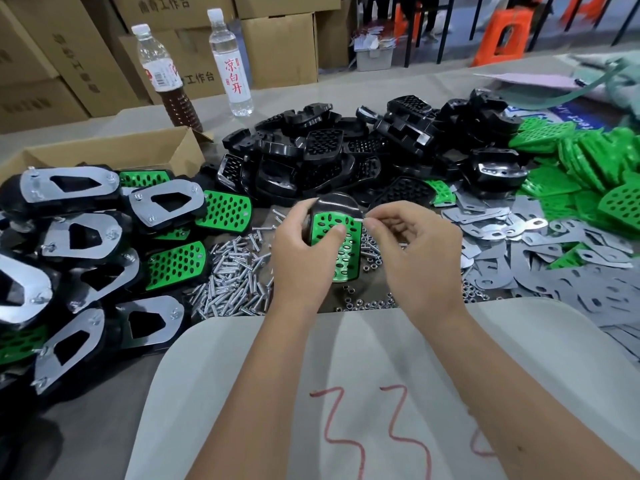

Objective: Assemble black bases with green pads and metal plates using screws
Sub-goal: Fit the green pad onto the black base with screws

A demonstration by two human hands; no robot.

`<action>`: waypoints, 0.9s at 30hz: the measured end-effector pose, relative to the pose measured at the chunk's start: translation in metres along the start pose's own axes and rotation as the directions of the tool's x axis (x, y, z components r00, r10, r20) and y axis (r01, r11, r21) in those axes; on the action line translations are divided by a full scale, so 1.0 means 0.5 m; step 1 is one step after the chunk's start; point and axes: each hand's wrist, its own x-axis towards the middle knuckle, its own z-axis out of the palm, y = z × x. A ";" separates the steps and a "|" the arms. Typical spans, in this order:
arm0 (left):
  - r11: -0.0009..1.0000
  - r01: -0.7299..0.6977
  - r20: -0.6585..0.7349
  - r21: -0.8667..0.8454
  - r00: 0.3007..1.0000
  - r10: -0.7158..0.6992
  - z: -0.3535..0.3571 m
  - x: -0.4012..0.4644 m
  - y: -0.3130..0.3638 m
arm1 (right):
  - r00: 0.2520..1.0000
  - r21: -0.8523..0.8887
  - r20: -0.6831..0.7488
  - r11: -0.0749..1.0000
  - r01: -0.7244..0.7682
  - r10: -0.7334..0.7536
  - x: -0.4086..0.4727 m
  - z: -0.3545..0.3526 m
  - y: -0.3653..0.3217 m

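My left hand [303,251] grips a black base [334,202] that has a green perforated pad [343,252] lying on it, thumb pressed on the pad. My right hand [412,244] pinches a small silver screw [358,220] at the pad's upper right corner. A heap of loose screws [230,278] lies to the left of my hands, and small nuts [367,303] are scattered below them. Bare black bases [346,157] are piled behind, metal plates [540,254] lie to the right, and green pads [595,161] are stacked at the far right.
Finished assemblies with metal plates [69,258] are heaped at the left beside an open cardboard box [114,150]. Two bottles [230,64] stand at the back in front of stacked cartons. A grey cloth with red marks [363,410] covers the near edge.
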 end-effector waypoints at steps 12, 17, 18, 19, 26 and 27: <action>0.896 -0.297 0.017 0.330 0.951 0.308 -0.001 -0.013 0.005 | 0.984 -0.316 0.123 0.935 0.163 -0.130 0.007 -0.008 -0.010; 0.934 -0.259 -0.067 0.245 0.957 0.283 0.007 -0.012 0.006 | 0.967 -0.367 0.098 0.894 0.256 -0.237 0.001 0.008 -0.016; 0.939 -0.249 -0.085 0.235 0.958 0.275 0.009 -0.012 0.006 | 0.975 -0.341 0.080 0.913 0.224 -0.209 0.000 0.012 -0.014; 0.938 -0.249 -0.095 0.240 0.956 0.277 0.010 -0.013 0.005 | 0.987 -0.288 0.056 0.944 0.160 -0.150 -0.001 0.015 -0.012; 0.853 -0.370 0.003 0.369 0.918 0.397 0.022 -0.017 0.010 | 0.999 -0.164 0.035 0.986 -0.033 0.039 0.002 0.011 0.007; 0.884 -0.341 -0.036 0.319 0.928 0.371 0.024 -0.018 0.009 | 0.998 -0.124 0.040 0.992 -0.035 0.040 0.004 0.010 0.007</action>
